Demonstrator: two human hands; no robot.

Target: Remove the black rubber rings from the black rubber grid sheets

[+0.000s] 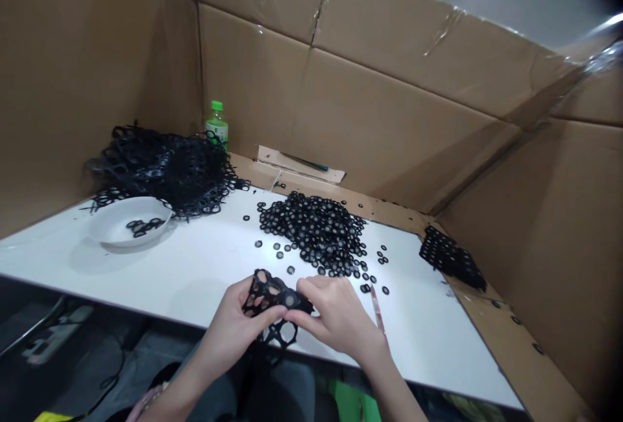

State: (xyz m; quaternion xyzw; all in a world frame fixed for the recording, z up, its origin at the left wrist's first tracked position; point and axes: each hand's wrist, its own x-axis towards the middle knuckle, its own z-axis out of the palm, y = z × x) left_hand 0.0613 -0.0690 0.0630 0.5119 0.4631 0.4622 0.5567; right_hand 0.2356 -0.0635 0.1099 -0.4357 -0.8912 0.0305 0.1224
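Both hands meet over the front edge of the white table, gripping a black rubber sheet (265, 289) full of round holes. My left hand (233, 318) is closed on its left side, the thumb pressed along the lower part. My right hand (335, 311) pinches the sheet's right end between thumb and fingers. Part of the sheet hangs below the hands, showing large open rings. Just beyond them lies a heap of small black rubber rings (316, 227), with several loose ones around it. A slim reddish tool (376, 308) rests beside my right wrist.
A white bowl (104, 227) holds a few black pieces. Behind it is a tangled pile of black ring-holed scrap (165, 169), near a green-capped bottle (217, 124). Stacked black perforated sheets (451, 256) lie at the right edge. Cardboard walls (389, 110) enclose the table (428, 337).
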